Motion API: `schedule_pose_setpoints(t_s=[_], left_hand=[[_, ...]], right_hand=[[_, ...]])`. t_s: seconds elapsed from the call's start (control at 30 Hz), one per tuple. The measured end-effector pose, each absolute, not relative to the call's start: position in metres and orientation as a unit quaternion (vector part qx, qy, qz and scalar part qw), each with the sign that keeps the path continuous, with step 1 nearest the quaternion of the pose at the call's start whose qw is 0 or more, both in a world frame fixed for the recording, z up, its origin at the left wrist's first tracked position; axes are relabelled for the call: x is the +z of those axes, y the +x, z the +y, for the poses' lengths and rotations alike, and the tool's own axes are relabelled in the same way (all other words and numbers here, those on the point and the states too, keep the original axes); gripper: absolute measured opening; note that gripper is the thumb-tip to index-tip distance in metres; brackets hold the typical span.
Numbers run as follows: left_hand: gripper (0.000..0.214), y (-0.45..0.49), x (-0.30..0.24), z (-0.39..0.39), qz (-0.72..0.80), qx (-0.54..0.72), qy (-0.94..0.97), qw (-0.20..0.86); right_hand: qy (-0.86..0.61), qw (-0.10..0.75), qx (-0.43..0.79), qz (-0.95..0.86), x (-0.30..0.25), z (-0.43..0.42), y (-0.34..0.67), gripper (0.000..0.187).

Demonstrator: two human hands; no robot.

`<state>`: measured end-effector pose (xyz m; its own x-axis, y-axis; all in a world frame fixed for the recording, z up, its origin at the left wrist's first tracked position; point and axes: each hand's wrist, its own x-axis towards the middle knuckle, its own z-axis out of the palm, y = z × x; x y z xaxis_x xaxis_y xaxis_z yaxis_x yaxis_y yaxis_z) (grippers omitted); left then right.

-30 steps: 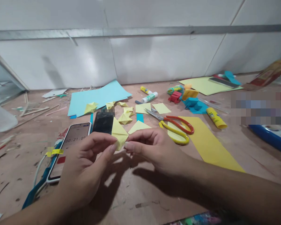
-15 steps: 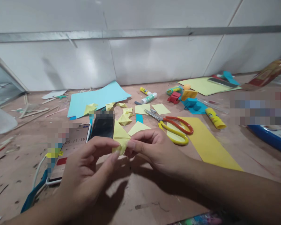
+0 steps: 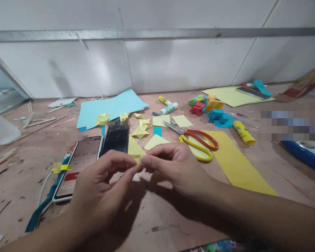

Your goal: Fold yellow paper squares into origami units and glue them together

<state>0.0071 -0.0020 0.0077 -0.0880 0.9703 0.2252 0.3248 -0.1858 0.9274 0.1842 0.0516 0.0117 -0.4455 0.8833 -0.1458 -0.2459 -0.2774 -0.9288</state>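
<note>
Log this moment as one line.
left hand: pinches folded yellow paper | right hand: pinches same paper | nearby: timer phone, black phone, scissors

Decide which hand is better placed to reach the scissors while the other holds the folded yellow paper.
Right, probably. Both hands pinch the folded yellow paper; the scissors lie just beyond the right hand. The left hand, by the phones, would have to cross over.
</note>
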Motion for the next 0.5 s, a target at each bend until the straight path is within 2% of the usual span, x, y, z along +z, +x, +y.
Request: schedule_pose_setpoints(t_s=[0.3, 0.5], left_hand=[[0.005, 0.0062, 0.0013, -0.0037, 0.472, 0.499, 0.559, 0.465], [0.011, 0.0061, 0.0064, -0.0052, 0.432, 0.529, 0.503, 0.53]], right_hand=[[-0.346, 0.396, 0.7, -0.483, 0.0116, 0.0547, 0.1858, 0.03], [-0.297, 0.365, 0.728, -0.499, 0.0083, 0.0566, 0.1908, 0.025]])
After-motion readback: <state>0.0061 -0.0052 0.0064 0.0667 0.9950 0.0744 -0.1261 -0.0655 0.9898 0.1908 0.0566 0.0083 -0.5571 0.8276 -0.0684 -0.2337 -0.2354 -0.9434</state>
